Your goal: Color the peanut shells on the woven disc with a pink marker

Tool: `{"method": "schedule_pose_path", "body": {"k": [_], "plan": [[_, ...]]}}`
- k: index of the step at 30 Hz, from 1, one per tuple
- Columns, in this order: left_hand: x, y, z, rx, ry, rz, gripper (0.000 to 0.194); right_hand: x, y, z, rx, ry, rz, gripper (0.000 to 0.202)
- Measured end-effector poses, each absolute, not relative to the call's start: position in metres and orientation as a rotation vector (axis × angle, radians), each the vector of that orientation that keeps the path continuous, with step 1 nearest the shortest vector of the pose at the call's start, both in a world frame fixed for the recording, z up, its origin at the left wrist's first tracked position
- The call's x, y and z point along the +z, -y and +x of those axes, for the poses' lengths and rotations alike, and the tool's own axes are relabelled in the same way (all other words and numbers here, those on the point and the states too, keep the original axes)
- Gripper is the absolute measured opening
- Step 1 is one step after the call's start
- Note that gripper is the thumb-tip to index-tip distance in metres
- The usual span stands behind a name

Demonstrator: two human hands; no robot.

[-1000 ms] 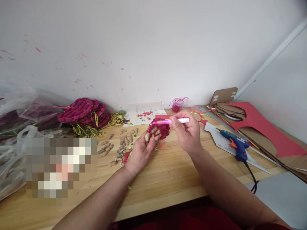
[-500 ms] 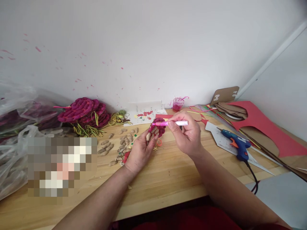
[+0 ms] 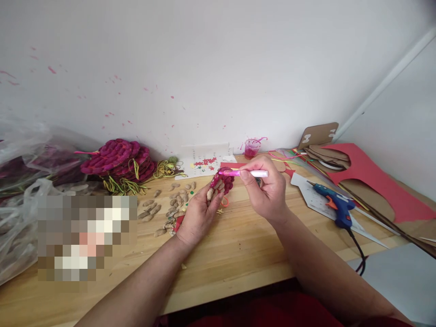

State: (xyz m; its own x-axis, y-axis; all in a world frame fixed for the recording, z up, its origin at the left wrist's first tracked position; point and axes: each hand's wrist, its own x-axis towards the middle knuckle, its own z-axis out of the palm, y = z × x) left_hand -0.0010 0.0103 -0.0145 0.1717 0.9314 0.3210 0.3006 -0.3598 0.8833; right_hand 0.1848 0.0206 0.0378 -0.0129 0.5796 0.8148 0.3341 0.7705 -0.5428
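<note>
Tilted up in my left hand [image 3: 197, 219] is a peanut-shell craft piece [image 3: 228, 180], magenta on its far part and bare tan shells near my fingers. A white-ended paintbrush [image 3: 259, 173], stained pink along its front half, is pinched in my right hand [image 3: 268, 193]. Its pink tip meets the upper edge of the piece; the bristles are too small to make out. Loose peanuts [image 3: 179, 198] lie on the table beyond my left wrist. A clear cup of pink liquid [image 3: 252, 150] stands against the wall behind my right hand.
Magenta peanut pieces [image 3: 117, 156] with yellow-green yarn are stacked at left, beside plastic bags [image 3: 25, 218]. Star cut-outs [image 3: 205, 161] lie on white paper at the back. A blue glue gun [image 3: 342, 211] with a cord and red card [image 3: 374, 181] are on the right.
The brush tip has shifted slightly up along the edge of the peanut piece, the handle now nearly level. Both hands keep their hold; the whole view has moved very little.
</note>
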Motion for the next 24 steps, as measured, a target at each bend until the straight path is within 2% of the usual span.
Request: {"method": "schedule_pose_path", "body": {"k": [14,24], "plan": [[-0.0159,-0.0101,-0.0014,1.203,-1.150,1.791,0.032,0.0335,-0.0217,0.1850,0.320,1.611,-0.734,0.004],[-0.0109,-0.0074,0.0021,1.206,-1.028,1.629,0.024,0.0323,-0.0242,0.1837,0.487,1.494,-0.780,0.015]]}}
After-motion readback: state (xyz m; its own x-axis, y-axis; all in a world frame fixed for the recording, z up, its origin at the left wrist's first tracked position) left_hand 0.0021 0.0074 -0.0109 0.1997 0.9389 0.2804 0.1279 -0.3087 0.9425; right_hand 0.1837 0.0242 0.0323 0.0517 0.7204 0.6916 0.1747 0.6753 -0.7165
